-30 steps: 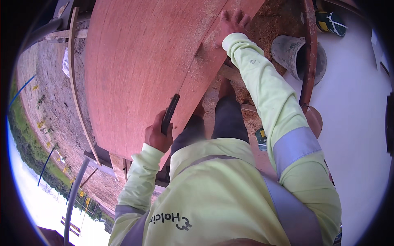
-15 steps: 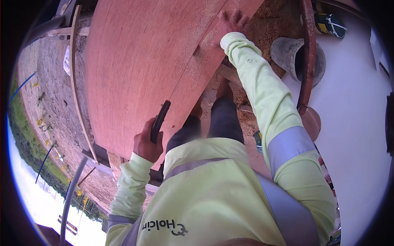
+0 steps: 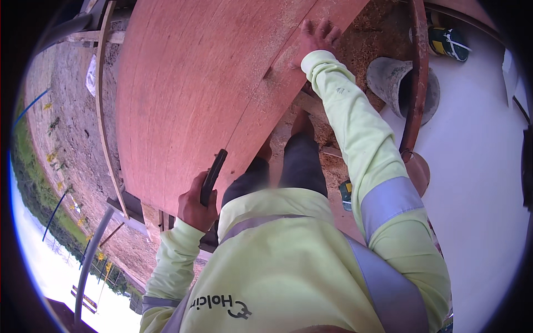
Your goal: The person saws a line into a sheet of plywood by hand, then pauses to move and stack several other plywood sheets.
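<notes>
A wide reddish plywood sheet (image 3: pixel 177 83) lies before me, with sawdust along a thin lengthwise line and a dark slit. My left hand (image 3: pixel 195 204) is closed round the black handle of what looks like a hand saw (image 3: pixel 213 176), at the sheet's near edge. Its blade, seen edge-on, is hard to tell from the line on the wood. Farther away, my right hand (image 3: pixel 316 40) rests on the sheet beside its right edge, palm down with fingers spread, holding nothing.
Right of the sheet lie a grey bucket (image 3: pixel 384 77) on its side, a curved reddish-brown bar (image 3: pixel 415 83) and a dark green container (image 3: pixel 447 44). Sawdust covers the ground beneath the right edge. A long wooden strip (image 3: pixel 100 105) runs along the left. My legs stand close to the sheet.
My left hand has drawn the saw handle slightly back toward me. My right hand stays spread on the sheet; the view has shifted a little.
</notes>
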